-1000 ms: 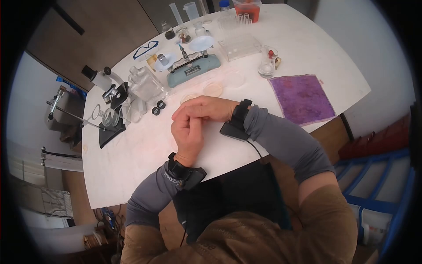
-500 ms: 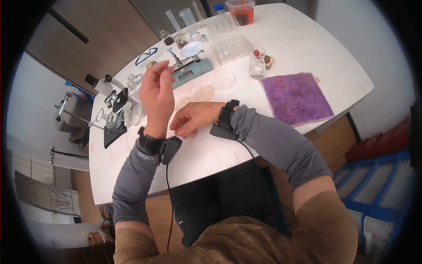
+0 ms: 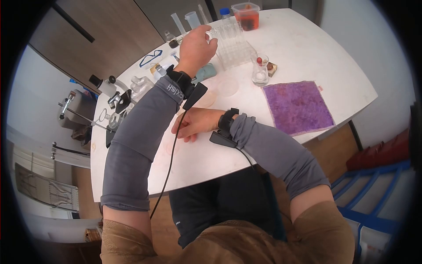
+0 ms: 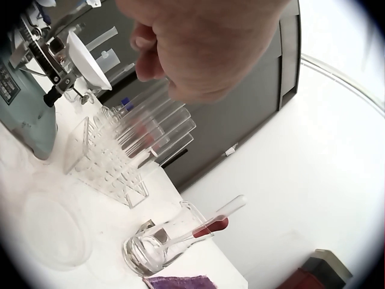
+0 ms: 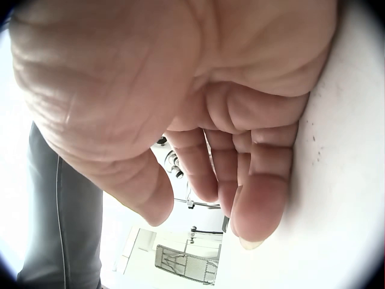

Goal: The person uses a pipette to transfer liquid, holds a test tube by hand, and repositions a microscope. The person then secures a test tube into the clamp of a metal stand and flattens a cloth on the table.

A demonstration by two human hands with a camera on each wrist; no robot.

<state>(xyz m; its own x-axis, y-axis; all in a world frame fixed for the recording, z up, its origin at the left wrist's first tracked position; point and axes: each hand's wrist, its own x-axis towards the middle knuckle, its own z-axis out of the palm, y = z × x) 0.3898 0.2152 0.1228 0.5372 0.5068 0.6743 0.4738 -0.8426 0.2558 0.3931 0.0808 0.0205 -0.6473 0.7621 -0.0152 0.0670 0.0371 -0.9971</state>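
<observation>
My left hand [image 3: 197, 52] is stretched out over the table, its fingers loosely bent near a clear rack [image 3: 237, 56] of glass test tubes [image 4: 171, 129]. Nothing shows in its grasp. In the left wrist view, the upper ends of the tubes appear just below the hand. My right hand [image 3: 201, 123] rests on the white table [image 3: 206, 160] near the front edge, lying on its little-finger side. Its fingers curve loosely and the palm [image 5: 240, 48] holds nothing. The green balance [image 3: 206, 72] is partly hidden behind the left hand and forearm.
To the right of the rack stand a glass beaker [image 3: 260, 72] with a red-bulbed dropper and a purple cloth [image 3: 299, 108]. A tub of red liquid [image 3: 247, 17] and a blue-capped bottle [image 3: 225, 16] are at the back. On the left sits a microscope [image 3: 105, 88]; petri dishes [image 3: 228, 87] lie mid-table.
My left hand has parted from the right and reached forward and right across the table toward the test tubes. The right hand has stayed near the same place on the table.
</observation>
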